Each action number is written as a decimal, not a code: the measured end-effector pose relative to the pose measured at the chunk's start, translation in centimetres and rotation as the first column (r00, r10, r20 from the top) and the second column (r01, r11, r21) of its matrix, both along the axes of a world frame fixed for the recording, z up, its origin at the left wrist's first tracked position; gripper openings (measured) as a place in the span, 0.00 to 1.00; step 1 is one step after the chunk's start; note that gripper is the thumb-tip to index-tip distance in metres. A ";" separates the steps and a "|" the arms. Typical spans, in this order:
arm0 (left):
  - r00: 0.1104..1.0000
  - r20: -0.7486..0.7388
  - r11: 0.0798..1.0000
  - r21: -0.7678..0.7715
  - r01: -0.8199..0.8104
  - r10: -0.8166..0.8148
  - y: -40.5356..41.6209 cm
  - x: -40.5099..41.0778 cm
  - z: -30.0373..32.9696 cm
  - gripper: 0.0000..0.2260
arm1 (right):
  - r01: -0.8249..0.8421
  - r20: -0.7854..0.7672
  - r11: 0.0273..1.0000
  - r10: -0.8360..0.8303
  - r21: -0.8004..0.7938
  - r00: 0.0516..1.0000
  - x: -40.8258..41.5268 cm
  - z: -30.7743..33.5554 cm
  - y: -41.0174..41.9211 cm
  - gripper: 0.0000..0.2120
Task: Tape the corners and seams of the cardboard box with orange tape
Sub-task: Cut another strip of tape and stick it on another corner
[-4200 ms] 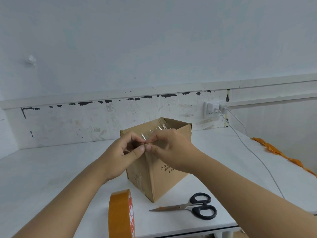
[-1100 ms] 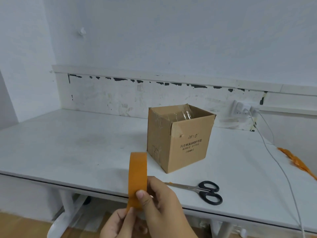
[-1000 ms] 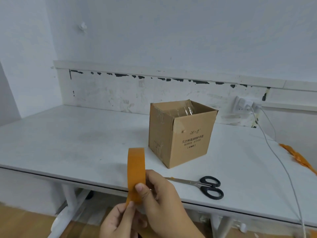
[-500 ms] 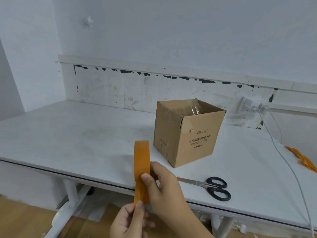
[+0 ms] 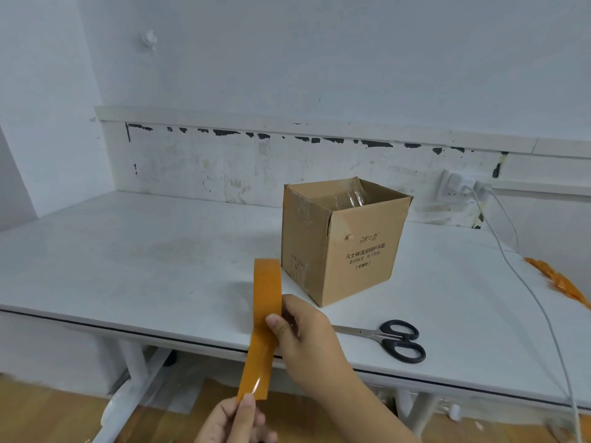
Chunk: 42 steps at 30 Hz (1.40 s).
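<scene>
You get soft, even, bluish light with faint shadows, a glare spot on the tape strip point(image 5: 256, 375), and wide-angle bending at the edges.

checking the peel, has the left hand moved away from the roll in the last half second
Yes. The left hand has drawn the tape end down, away from the tape roll held by the right hand.

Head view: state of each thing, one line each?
Orange tape roll: upright, held off the table, strip partly pulled out.
Right hand: grips the roll.
Left hand: pinches the strip's free end.
Brown cardboard box: upright, top open.
Black-handled scissors: flat on table, closed.
</scene>
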<state>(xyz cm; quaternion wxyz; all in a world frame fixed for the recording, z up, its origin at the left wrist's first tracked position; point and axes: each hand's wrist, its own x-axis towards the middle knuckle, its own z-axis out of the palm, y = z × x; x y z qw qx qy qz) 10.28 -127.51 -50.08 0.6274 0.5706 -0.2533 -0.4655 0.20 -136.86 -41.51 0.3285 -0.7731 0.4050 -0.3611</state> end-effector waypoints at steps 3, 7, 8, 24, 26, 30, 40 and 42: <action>0.999 0.032 1.000 -0.007 -0.011 0.011 0.1 0.0 -0.2 0.10 | -0.003 -0.002 1.000 0.003 -0.007 1.000 -0.1 0.0 0.1 0.05; 0.994 0.105 1.000 0.009 -0.016 0.015 -0.4 -0.6 -1.0 0.11 | -0.023 0.032 1.000 0.023 -0.003 0.999 -0.3 0.2 0.1 0.07; 0.993 0.113 1.000 0.007 -0.030 0.029 -0.8 -0.7 -1.2 0.10 | -0.026 0.037 1.000 0.026 0.000 0.999 -0.4 0.2 0.2 0.08; 0.993 -0.116 0.984 0.171 0.037 -0.017 -6.6 0.5 -1.3 0.09 | -0.047 0.125 0.996 0.038 0.073 0.991 -0.5 0.0 0.0 0.11; 0.970 -0.243 0.976 0.211 0.054 -0.001 -6.1 0.6 -1.3 0.08 | -0.054 0.128 0.995 0.043 0.080 0.991 -0.5 -0.1 0.1 0.09; 0.927 -0.374 0.970 0.222 0.095 -0.006 -4.2 0.9 -1.2 0.09 | -0.115 0.143 0.985 0.096 0.126 0.985 -0.7 0.1 -0.3 0.12; 0.922 -0.284 0.888 0.301 0.347 -0.264 -2.5 0.4 -0.1 0.09 | -0.147 0.030 0.986 0.145 0.080 0.989 -1.4 0.2 -0.1 0.15; 0.935 -0.310 0.917 0.297 0.266 -0.171 -3.2 0.6 0.4 0.11 | -0.152 0.046 0.985 0.148 0.078 0.988 -1.4 0.3 0.0 0.15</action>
